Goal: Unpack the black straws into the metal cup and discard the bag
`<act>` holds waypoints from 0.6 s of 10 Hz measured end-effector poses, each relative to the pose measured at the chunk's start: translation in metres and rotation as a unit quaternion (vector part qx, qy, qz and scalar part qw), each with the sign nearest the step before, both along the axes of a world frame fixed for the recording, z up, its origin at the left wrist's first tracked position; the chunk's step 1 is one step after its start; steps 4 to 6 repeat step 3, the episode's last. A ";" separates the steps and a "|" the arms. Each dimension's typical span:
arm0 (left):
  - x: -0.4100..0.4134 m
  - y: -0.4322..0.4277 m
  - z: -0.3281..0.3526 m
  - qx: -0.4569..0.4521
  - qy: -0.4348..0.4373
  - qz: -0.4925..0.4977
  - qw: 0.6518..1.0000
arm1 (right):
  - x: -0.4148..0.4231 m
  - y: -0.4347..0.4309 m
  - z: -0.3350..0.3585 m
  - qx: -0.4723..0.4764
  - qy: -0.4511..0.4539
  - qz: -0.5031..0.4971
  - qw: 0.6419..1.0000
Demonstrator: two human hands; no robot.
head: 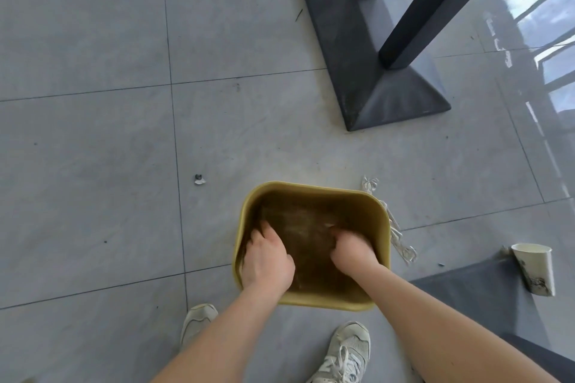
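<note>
Head view: the left hand (267, 260) and right hand (351, 253) reach into the bin (314, 187) at 6 o'clock on the floor. Their fingers (264, 229) curl downward. Whether they grip the bag cannot be told; blur hides it.

Bright, even daylight from the right.
Window light mirrors off the glossy tiles (513, 9) at upper right; inside the bin (311, 187) it is dim and smeared, the left hand (267, 258) and right hand (351, 250) softly blurred; grout lines (175, 134) bow near the edges.
</note>
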State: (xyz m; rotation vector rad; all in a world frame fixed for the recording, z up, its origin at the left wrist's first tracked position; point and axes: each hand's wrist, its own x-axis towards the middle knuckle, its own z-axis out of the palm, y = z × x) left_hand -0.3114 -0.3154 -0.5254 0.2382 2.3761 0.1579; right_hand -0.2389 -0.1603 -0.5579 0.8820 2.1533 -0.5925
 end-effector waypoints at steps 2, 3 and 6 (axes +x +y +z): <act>0.005 -0.010 0.027 0.051 0.045 -0.064 0.996 | 0.006 -0.007 0.033 0.030 0.060 -0.041 0.997; 0.006 -0.015 0.052 0.064 0.041 -0.097 0.992 | 0.009 -0.012 0.056 0.052 0.094 -0.050 0.993; 0.006 -0.015 0.052 0.064 0.041 -0.097 0.992 | 0.009 -0.012 0.056 0.052 0.094 -0.050 0.993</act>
